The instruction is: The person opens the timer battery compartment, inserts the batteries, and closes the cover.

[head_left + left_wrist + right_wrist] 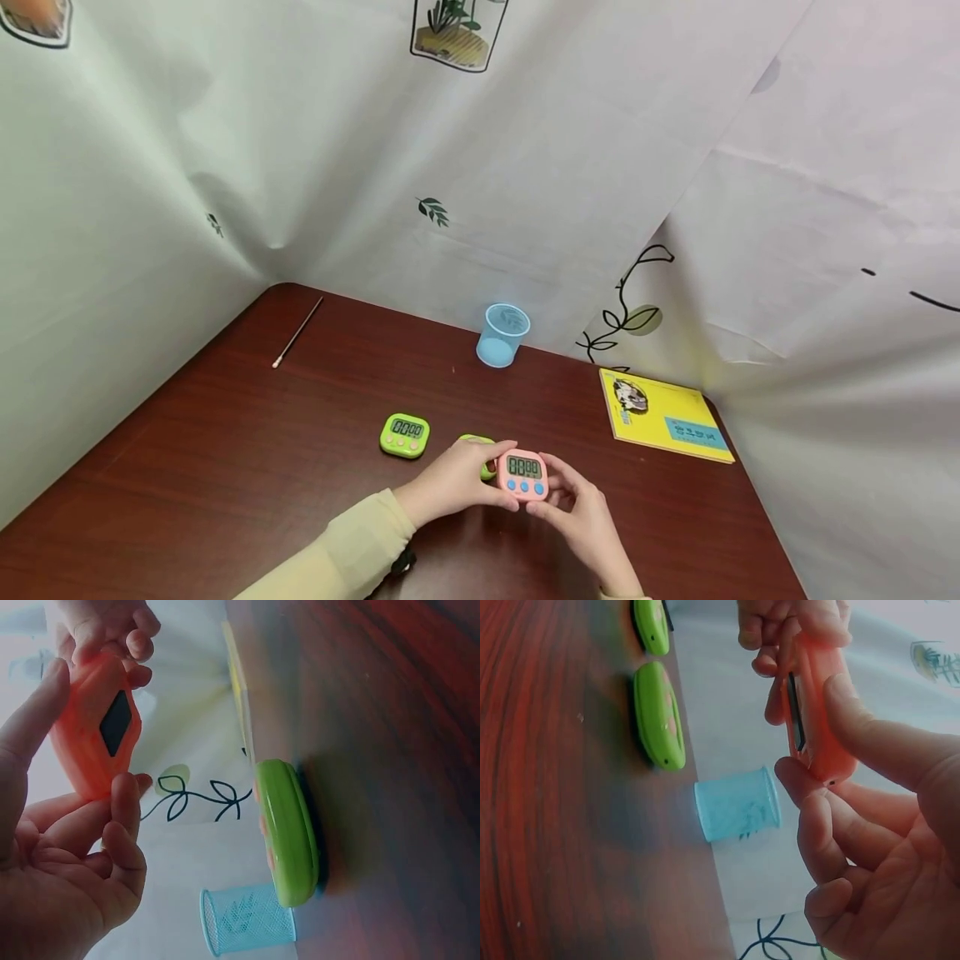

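A pink digital timer (522, 476) with three blue buttons is held up above the table, its display facing the head camera. My left hand (459, 479) pinches its left side between thumb and fingers. On the opposite side my right hand (583, 510) grips it the same way. In the left wrist view a dark rectangle shows on the back of the pink timer (90, 724). Partly hidden behind my left hand, a green timer (487, 472) lies on the table. Another green timer (405, 436) with pink buttons lies to the left.
A blue mesh cup (502, 335) stands at the table's back edge, near the curtain. At the right lies a yellow book (666, 415). A thin dark stick with a white tip (297, 332) lies at the back left of the brown table (225, 467).
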`<state>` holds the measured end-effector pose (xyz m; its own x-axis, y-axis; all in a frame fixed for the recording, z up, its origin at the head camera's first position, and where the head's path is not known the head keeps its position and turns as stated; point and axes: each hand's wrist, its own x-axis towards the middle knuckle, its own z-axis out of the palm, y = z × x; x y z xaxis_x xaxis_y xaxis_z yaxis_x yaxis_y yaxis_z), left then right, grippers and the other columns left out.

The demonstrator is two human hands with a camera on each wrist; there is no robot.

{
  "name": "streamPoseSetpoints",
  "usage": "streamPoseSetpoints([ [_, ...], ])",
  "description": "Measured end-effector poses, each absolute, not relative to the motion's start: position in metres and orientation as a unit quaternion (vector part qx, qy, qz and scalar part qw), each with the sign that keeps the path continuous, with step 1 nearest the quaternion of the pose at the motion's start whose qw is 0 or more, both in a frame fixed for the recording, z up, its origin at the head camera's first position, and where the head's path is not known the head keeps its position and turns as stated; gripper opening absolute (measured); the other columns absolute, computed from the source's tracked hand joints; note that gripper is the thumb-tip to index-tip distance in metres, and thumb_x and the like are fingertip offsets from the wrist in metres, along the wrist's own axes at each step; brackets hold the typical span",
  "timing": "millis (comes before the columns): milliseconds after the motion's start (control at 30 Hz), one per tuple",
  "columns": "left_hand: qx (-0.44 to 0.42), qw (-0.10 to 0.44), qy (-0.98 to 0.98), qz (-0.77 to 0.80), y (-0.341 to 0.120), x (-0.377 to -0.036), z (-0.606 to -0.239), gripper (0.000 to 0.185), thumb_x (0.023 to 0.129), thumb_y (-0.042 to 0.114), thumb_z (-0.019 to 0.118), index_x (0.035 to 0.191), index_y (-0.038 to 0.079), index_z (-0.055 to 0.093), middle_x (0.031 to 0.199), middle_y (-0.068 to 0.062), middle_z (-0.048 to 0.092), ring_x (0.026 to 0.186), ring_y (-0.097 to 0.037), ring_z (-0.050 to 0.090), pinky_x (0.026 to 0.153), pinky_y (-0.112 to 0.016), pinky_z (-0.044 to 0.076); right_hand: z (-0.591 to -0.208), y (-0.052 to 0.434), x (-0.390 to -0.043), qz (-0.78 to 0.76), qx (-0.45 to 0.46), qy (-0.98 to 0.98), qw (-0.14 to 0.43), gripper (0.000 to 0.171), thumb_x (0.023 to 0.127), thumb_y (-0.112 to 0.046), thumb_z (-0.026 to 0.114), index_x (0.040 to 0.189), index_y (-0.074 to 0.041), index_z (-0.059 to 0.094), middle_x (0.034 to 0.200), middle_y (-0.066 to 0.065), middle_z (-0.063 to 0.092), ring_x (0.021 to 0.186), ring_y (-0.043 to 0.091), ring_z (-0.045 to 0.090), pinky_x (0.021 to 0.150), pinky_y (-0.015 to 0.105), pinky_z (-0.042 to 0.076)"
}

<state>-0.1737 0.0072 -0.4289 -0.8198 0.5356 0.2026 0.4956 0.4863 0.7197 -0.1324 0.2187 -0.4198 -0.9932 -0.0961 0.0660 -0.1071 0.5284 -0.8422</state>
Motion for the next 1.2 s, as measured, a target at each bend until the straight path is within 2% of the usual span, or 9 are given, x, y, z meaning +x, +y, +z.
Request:
streamPoseSetpoints([
  [133, 0.3, 0.014, 0.888, 0.348, 0.016, -0.176, -0.429, 0.08, 0.071, 0.05, 0.078, 0.133, 0.006, 0.055, 0.098, 0.007, 0.067, 0.093, -0.01, 0.057, 0.083, -0.027, 0.046, -0.425, 0.223, -0.135, 0.468, 0.057, -0.882, 0.006, 0.06, 0.072, -0.012, 0.082, 0.127, -0.003, 0.057, 0.081, 0.002, 0.066, 0.066, 0.006, 0.052, 0.06, 0.021, 0.044],
  [400, 0.283, 0.033, 0.911, 0.299, 0.033, -0.182, -0.431, 0.075, 0.073, 0.049, 0.076, 0.131, 0.004, 0.056, 0.107, -0.001, 0.068, 0.095, -0.015, 0.057, 0.081, -0.027, 0.049, -0.433, 0.229, -0.142, 0.429, 0.036, -0.903, -0.004, 0.061, 0.074, -0.013, 0.081, 0.128, 0.0, 0.055, 0.079, 0.002, 0.065, 0.064, 0.007, 0.051, 0.056, 0.02, 0.042],
  [533, 0.285, 0.024, 0.917, 0.279, 0.038, -0.184, -0.436, 0.074, 0.073, 0.047, 0.078, 0.128, 0.003, 0.058, 0.104, -0.002, 0.069, 0.09, -0.016, 0.058, 0.079, -0.028, 0.049, -0.435, 0.23, -0.144, 0.411, 0.037, -0.911, -0.007, 0.061, 0.073, -0.013, 0.081, 0.127, 0.001, 0.055, 0.077, 0.002, 0.064, 0.064, 0.008, 0.051, 0.056, 0.02, 0.042],
  [633, 0.29, 0.006, 0.919, 0.268, 0.044, -0.186, -0.44, 0.07, 0.071, 0.045, 0.079, 0.125, 0.003, 0.061, 0.095, -0.001, 0.069, 0.083, -0.015, 0.059, 0.075, -0.027, 0.049, -0.438, 0.231, -0.145, 0.403, 0.027, -0.915, -0.004, 0.061, 0.072, -0.011, 0.082, 0.126, 0.001, 0.055, 0.077, 0.003, 0.064, 0.065, 0.01, 0.052, 0.056, 0.021, 0.043],
  [833, 0.29, -0.023, 0.924, 0.249, 0.057, -0.19, -0.444, 0.058, 0.069, 0.041, 0.082, 0.112, 0.005, 0.066, 0.08, 0.002, 0.067, 0.077, -0.015, 0.063, 0.07, -0.026, 0.049, -0.443, 0.237, -0.151, 0.387, 0.02, -0.922, 0.0, 0.06, 0.071, -0.007, 0.082, 0.125, 0.001, 0.054, 0.077, 0.003, 0.063, 0.067, 0.012, 0.057, 0.059, 0.021, 0.047],
  [1033, 0.27, -0.025, 0.932, 0.24, 0.066, -0.193, -0.446, 0.043, 0.064, 0.038, 0.086, 0.092, 0.011, 0.068, 0.072, 0.004, 0.063, 0.07, -0.015, 0.06, 0.068, -0.027, 0.048, -0.448, 0.244, -0.158, 0.387, 0.033, -0.921, -0.024, 0.056, 0.071, -0.006, 0.082, 0.12, 0.001, 0.056, 0.075, 0.002, 0.062, 0.068, 0.013, 0.058, 0.06, 0.022, 0.048],
  [1200, 0.268, -0.029, 0.939, 0.214, 0.074, -0.195, -0.446, 0.037, 0.063, 0.038, 0.087, 0.083, 0.013, 0.067, 0.069, 0.005, 0.062, 0.065, -0.014, 0.057, 0.065, -0.026, 0.047, -0.449, 0.248, -0.162, 0.376, 0.031, -0.926, -0.022, 0.055, 0.07, -0.006, 0.083, 0.118, 0.0, 0.058, 0.075, 0.003, 0.063, 0.068, 0.013, 0.058, 0.06, 0.023, 0.047],
])
